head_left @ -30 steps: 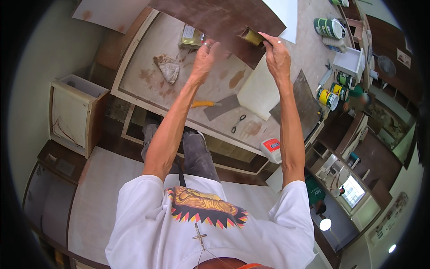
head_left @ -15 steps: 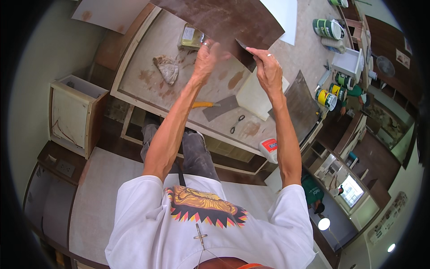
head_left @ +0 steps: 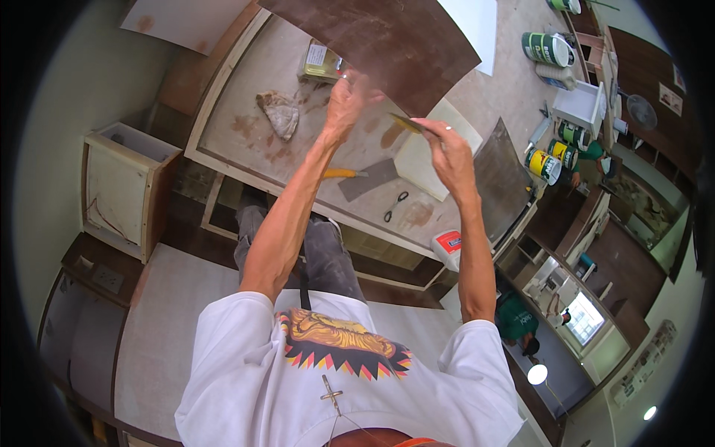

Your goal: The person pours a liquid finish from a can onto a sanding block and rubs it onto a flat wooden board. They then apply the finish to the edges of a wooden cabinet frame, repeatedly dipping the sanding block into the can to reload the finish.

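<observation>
A dark brown sheet (head_left: pixel 402 41) spans the top of the view over the worktop (head_left: pixel 238 74). My left hand (head_left: pixel 350 100) has closed fingers at the sheet's lower left edge and appears to grip it; its fingertips are blurred. My right hand (head_left: pixel 450 149) pinches a flat spreader with yellowish material on it (head_left: pixel 404 123), just below the sheet's lower corner. A clear rectangular tin (head_left: pixel 316 58) is behind my left hand. A crumpled rag (head_left: pixel 277 113), an orange-handled tool (head_left: pixel 342 173), a grey plate (head_left: pixel 369 182), scissors (head_left: pixel 395 206) and a cream board (head_left: pixel 428 167) lie on the worktop.
Several paint tubs (head_left: pixel 544 164), a white drawer (head_left: pixel 577 104) and a white jug (head_left: pixel 447 246) sit along the right. A dark panel (head_left: pixel 495 179) lies there too. A small cabinet (head_left: pixel 119 194) stands left. People in green (head_left: pixel 518 324) work at right.
My right hand with the spreader has moved down toward me, away from the sheet, and its fingers have tilted leftward. My left hand stays at the sheet's edge, shifted slightly.
</observation>
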`<control>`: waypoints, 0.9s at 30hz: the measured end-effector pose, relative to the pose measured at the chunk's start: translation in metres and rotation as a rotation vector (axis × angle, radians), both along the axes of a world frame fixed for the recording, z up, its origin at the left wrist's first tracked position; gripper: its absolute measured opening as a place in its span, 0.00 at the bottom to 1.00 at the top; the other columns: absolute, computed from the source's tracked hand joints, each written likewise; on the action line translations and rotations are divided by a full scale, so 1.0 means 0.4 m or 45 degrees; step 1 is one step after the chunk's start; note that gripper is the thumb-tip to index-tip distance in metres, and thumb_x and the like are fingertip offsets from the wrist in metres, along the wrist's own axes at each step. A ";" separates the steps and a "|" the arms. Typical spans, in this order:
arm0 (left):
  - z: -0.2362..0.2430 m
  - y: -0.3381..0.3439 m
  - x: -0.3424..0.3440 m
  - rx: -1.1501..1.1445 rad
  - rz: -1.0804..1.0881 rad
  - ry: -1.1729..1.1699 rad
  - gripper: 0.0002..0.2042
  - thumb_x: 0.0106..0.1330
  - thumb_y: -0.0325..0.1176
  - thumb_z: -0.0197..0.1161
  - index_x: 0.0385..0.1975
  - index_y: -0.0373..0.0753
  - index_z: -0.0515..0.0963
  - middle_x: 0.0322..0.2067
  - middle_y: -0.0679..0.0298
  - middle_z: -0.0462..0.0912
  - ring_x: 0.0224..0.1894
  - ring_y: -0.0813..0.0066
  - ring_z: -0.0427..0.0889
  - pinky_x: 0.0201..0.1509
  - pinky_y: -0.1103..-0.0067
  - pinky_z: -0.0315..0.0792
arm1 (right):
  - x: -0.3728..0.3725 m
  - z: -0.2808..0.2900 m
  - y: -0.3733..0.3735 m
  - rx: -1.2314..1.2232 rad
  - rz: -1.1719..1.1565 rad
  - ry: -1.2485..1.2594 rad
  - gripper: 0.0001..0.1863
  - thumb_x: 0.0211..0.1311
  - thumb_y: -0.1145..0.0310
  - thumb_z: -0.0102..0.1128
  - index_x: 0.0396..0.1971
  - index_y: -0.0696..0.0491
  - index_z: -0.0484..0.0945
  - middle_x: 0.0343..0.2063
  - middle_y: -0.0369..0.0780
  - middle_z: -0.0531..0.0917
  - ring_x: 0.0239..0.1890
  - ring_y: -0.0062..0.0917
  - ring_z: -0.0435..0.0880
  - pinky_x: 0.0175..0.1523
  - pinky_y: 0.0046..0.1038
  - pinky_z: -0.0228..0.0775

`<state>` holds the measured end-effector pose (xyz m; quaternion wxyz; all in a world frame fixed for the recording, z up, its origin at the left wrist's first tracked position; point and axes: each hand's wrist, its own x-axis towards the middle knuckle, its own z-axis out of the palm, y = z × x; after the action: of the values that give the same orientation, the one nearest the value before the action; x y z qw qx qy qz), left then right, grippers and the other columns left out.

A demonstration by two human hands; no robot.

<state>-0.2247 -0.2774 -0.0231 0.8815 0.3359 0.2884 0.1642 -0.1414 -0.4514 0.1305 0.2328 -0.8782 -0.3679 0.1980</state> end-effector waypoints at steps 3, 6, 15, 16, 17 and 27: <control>0.017 0.000 -0.008 -0.001 -0.033 0.026 0.11 0.82 0.37 0.55 0.44 0.35 0.70 0.41 0.55 0.82 0.45 0.64 0.88 0.55 0.69 0.87 | 0.046 0.038 0.031 0.125 -0.074 -0.037 0.15 0.74 0.75 0.56 0.54 0.46 0.86 0.47 0.43 0.89 0.48 0.40 0.87 0.53 0.37 0.77; 0.024 0.002 -0.009 -0.029 -0.055 0.013 0.11 0.82 0.37 0.55 0.44 0.35 0.70 0.42 0.55 0.82 0.46 0.64 0.88 0.56 0.69 0.87 | 0.114 -0.004 0.116 0.233 -0.093 -0.192 0.17 0.72 0.75 0.56 0.55 0.44 0.86 0.47 0.42 0.88 0.47 0.42 0.86 0.52 0.38 0.77; 0.006 -0.010 0.008 -0.112 -0.028 -0.059 0.10 0.81 0.35 0.58 0.45 0.34 0.71 0.42 0.58 0.82 0.48 0.64 0.89 0.58 0.70 0.86 | 0.222 -0.047 0.202 0.285 0.031 -0.244 0.17 0.74 0.70 0.53 0.56 0.44 0.86 0.47 0.44 0.88 0.48 0.45 0.86 0.52 0.40 0.78; 0.007 -0.017 0.001 -0.108 -0.031 -0.076 0.10 0.81 0.35 0.58 0.46 0.34 0.71 0.42 0.57 0.82 0.48 0.64 0.89 0.58 0.70 0.86 | 0.220 -0.051 0.205 0.188 -0.032 -0.248 0.16 0.75 0.69 0.53 0.55 0.45 0.86 0.47 0.46 0.88 0.49 0.46 0.86 0.53 0.41 0.77; 0.012 -0.022 0.006 -0.096 -0.046 -0.108 0.10 0.81 0.35 0.58 0.46 0.34 0.71 0.43 0.57 0.83 0.49 0.63 0.89 0.59 0.70 0.85 | 0.230 -0.060 0.204 0.170 -0.035 -0.292 0.16 0.75 0.70 0.53 0.55 0.45 0.86 0.47 0.46 0.88 0.49 0.46 0.86 0.53 0.41 0.77; 0.020 0.053 -0.011 0.055 -0.065 -0.098 0.11 0.81 0.35 0.57 0.47 0.31 0.70 0.45 0.48 0.85 0.50 0.58 0.89 0.57 0.69 0.86 | 0.247 -0.105 0.179 0.106 0.084 -0.343 0.22 0.66 0.78 0.51 0.54 0.43 0.86 0.44 0.46 0.88 0.45 0.48 0.87 0.52 0.43 0.78</control>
<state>-0.2290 -0.2561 -0.0153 0.8884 0.3557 0.2419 0.1605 -0.0425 -0.3798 0.0885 0.2112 -0.8738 -0.4323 0.0705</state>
